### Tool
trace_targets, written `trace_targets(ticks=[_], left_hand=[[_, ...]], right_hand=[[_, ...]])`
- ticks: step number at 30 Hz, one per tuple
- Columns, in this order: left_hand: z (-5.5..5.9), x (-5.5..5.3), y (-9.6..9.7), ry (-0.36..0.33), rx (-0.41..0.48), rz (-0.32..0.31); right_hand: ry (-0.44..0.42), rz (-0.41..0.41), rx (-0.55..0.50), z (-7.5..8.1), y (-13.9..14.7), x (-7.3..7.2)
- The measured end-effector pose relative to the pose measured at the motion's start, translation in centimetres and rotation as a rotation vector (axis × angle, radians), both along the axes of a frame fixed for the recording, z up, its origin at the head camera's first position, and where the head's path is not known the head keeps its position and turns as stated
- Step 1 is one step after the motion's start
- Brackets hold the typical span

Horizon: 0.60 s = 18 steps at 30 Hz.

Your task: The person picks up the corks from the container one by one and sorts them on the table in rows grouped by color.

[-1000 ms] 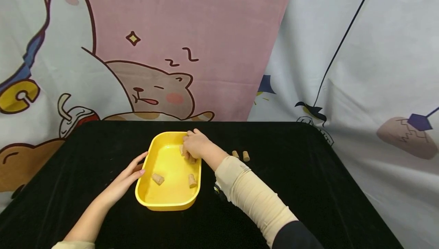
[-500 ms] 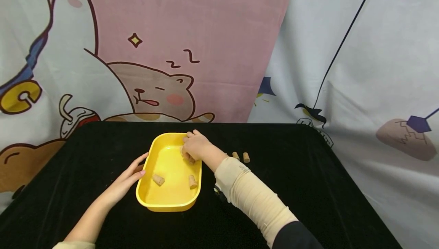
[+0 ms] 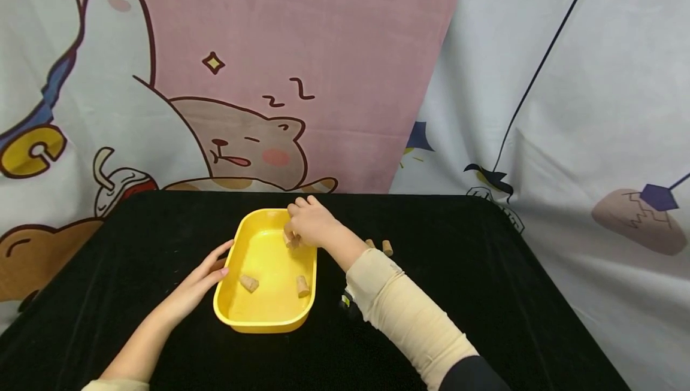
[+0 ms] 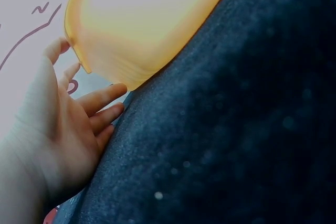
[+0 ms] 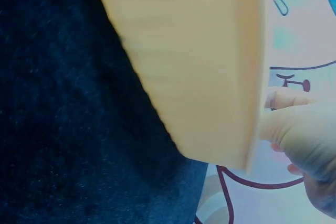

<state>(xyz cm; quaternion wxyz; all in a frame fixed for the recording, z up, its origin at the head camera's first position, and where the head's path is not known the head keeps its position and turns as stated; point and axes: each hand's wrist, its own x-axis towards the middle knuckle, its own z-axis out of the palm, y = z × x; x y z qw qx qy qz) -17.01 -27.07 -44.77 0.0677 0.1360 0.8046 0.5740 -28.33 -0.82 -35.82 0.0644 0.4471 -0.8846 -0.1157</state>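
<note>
A yellow plastic tray [image 3: 264, 323] lies on the black cloth in the head view. My left hand [image 3: 194, 286] rests against its left side, fingers spread and fairly straight, touching the rim; the left wrist view shows the same hand [image 4: 68, 124] beside the tray wall. Over the far right corner, my right hand [image 3: 311, 223] reaches inside with bent fingers, pinching a cork [image 3: 288, 240] near the tray floor. Two more corks lie in the tray, one at left [image 3: 249, 283] and another cork [image 3: 302, 286] at right. In the right wrist view, the tray wall [image 5: 184, 77] hides my fingertips.
Right of the tray, a cork [image 3: 387, 248] stands on the black cloth [image 3: 458, 295], with another cork [image 3: 369, 243] partly behind my right forearm. A small black object [image 3: 347, 302] shows beneath that sleeve. A printed curtain [image 3: 366, 79] hangs behind the table.
My right hand has lifted slightly, its fingertips moving from the tray's right wall toward the cork farther left. The left hand and tray stay in place.
</note>
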Motion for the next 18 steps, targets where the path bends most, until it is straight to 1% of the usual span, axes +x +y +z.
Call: trace_targets(ticks=[6,13,18], left_hand=[[0.0,0.0,0.1,-0.003,-0.005,0.005],[0.0,0.0,0.1,-0.008,-0.002,0.002],[0.0,0.0,0.1,-0.015,-0.003,0.003]], right_hand=[[-0.019,-0.008,-0.068,0.8,0.6,0.3],[-0.059,-0.036,-0.179,1.6,1.8,0.7],[-0.054,-0.039,-0.234,2.2,2.8,1.1]])
